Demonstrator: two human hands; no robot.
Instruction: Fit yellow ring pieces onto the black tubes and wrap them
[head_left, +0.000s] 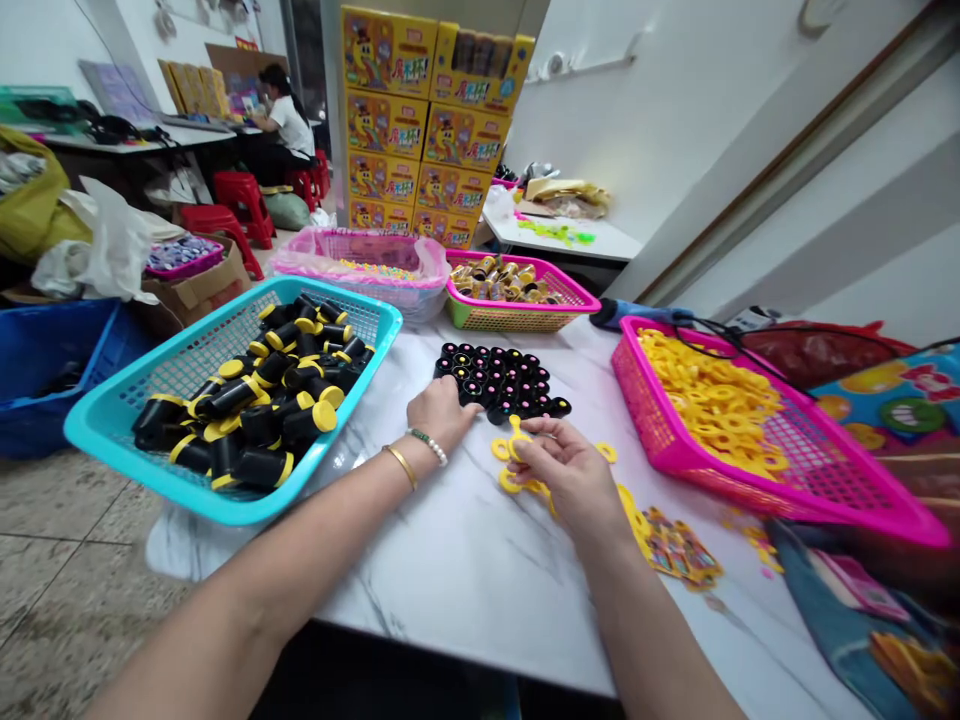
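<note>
A tight cluster of small black cups (506, 378), open tops up with pink or yellow bits inside, stands on the marbled table. My left hand (441, 412) is closed around a black cup at the near left side of the cluster; its fingertips are partly hidden. Just in front of the cups, my right hand (559, 460) pinches a yellow plastic piece (516, 428) between thumb and fingers. Several more yellow ring-ended pieces (510, 482) lie under and beside this hand.
A blue basket (90, 425) of black cups with yellow lids stands left. A pink basket (847, 490) of yellow pieces is right. Behind are a pink-rimmed basket (517, 318) of wrapped cups and a lined basket (360, 285). Printed packets (682, 548) lie near my right forearm. A person (289, 125) sits far back.
</note>
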